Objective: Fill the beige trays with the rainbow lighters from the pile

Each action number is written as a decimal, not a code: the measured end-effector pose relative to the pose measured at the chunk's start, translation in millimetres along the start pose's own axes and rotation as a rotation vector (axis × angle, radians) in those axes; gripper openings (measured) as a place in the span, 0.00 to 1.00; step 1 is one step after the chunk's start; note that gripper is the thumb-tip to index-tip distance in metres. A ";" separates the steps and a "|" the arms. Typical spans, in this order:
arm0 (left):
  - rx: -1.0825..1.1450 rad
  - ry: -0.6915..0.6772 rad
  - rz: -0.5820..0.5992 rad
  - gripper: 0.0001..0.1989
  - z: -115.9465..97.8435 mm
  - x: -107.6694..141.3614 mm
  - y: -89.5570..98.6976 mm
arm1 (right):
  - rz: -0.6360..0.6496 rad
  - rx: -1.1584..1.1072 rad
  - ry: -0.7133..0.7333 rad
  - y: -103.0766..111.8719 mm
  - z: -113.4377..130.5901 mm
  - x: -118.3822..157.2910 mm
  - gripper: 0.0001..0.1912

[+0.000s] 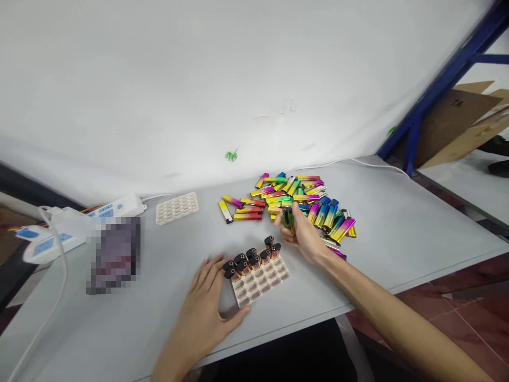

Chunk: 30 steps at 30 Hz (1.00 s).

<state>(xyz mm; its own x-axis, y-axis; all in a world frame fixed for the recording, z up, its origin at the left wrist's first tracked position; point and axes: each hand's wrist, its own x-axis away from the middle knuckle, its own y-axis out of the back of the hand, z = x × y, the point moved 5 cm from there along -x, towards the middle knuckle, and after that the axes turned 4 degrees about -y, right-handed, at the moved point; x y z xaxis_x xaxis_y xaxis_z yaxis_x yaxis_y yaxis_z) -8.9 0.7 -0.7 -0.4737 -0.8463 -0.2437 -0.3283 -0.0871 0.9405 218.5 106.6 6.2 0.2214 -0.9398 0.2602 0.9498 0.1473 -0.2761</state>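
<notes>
My left hand (207,302) rests on the table at the left side of a cream tray (260,289) with oval slots. Its fingers are spread, and the thumb lies by the tray's near left corner. Several lighters (254,261) with black tops and coppery bodies stand upright in the tray's far rows. At the near edge of a heap of shiny, rainbow-coloured lighters (278,200), my right hand (300,233) is closed around a dark green lighter (288,218). The fingers partly cover it, and I cannot tell whether more than one is held.
A second cream tray (177,208) lies at the back left. White power strips (115,208) and a cable (59,254) occupy the left side, near a pixelated dark item (115,254). Behind the table stands a white wall (222,95). Cardboard (457,122) leans beyond a blue frame (413,138) at right.
</notes>
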 end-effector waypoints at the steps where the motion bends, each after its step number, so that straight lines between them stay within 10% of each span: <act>1: 0.010 0.001 -0.008 0.35 -0.1 -0.3 0.4 | 0.026 0.018 0.043 -1.1 1.5 0.3 0.28; 13: 0.022 -0.017 0.001 0.35 -1.5 0.8 1.4 | 0.208 0.437 0.361 -34.5 72.0 21.6 0.15; 30: -0.015 -0.019 0.029 0.36 -2.1 2.2 -1.4 | 0.360 0.985 0.396 -47.2 51.6 38.9 0.08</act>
<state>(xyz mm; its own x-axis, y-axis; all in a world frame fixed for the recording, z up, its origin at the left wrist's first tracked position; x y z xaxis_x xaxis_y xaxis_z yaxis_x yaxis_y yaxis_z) -7.8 -2.1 -2.1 -0.4982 -0.8386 -0.2204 -0.3016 -0.0708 0.9508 193.7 79.1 77.1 0.5993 -0.7991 -0.0479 0.6440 0.4456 0.6219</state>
